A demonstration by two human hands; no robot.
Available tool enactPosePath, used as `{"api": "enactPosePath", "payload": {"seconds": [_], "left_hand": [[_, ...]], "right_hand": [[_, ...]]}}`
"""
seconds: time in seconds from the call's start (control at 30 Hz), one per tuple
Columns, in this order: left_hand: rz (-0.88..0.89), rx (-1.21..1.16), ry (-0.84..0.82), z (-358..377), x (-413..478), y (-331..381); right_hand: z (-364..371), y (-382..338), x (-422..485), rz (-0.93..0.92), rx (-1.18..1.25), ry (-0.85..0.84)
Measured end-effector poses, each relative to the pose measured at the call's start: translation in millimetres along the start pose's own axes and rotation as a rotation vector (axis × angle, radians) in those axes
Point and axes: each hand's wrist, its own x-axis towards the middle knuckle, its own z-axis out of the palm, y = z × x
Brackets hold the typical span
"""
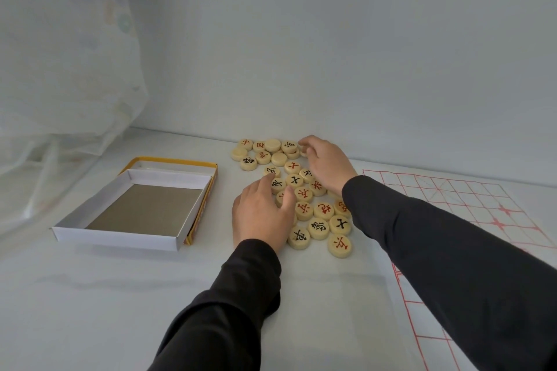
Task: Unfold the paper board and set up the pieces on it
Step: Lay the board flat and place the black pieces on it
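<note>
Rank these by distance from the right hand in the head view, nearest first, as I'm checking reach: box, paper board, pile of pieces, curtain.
1. pile of pieces: under the right hand, which pinches a piece.
2. paper board: just right.
3. box: left, beyond the pile.
4. curtain: far left.

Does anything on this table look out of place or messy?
The pieces lie in a loose heap beside the paper board, none visibly on it, some blank side up. The white tray sits askew on its yellow lid.
</note>
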Motion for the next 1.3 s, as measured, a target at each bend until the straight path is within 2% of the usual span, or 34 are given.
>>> {"api": "enactPosePath", "payload": {"seconds": [0.07,0.17,0.23,0.43,0.67,0.9,1.07,1.3], "left_hand": [[-0.004,0.003,-0.003,0.3,0.0,-0.3],[-0.006,0.001,-0.011,0.4,-0.1,-0.1],[-0.004,0.003,-0.007,0.1,0.1,-0.1],[-0.003,0.000,-0.004,-0.8,-0.3,1.2],[-0.009,-0.007,0.004,-0.4,-1.0,1.7],[-0.007,-0.003,0.016,-0.1,-0.7,1.1],[-0.003,-0.007,0.008,-0.7,-0.6,1.0],[-0.012,-0.007,0.000,-0.8,-0.3,2.0]], "right_hand": [[0.7,3.7,-5.2,0.033,0.076,0.021],[-5.1,8.1,-8.7,0.109,0.220,0.192],[-10.4,10.3,-5.6,0.165,0.293,0.228],[-8.2,16.9,-1.4,0.177,0.212,-0.047],[-13.6,10.5,1.0,0.155,0.208,0.038],[0.3,-15.2,10.1,0.004,-0.042,-0.249],[-11.7,-1.8,2.2,0.036,-0.132,-0.067],[-16.3,12.1,-3.7,0.058,-0.167,-0.039]]}}
